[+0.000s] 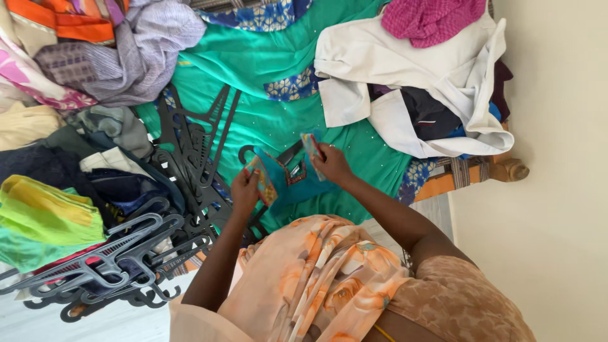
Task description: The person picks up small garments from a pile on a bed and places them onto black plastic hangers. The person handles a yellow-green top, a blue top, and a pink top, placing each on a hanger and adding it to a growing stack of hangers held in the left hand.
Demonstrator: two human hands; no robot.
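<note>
- You face a bed (500, 170) with a wooden frame.
- On it lies a spread teal garment (253, 63).
- Beside that you see black hangers (190, 158), a white shirt (411, 57) and heaped clothes (76, 57).

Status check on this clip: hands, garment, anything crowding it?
Left hand and right hand each grip a patterned edge of the teal cloth garment. Black plastic hangers lie close at the left.

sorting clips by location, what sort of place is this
Probably a bedroom at home: a wooden bed frame by a plain wall, heaped clothes and dark hangers around a teal garment.
</note>
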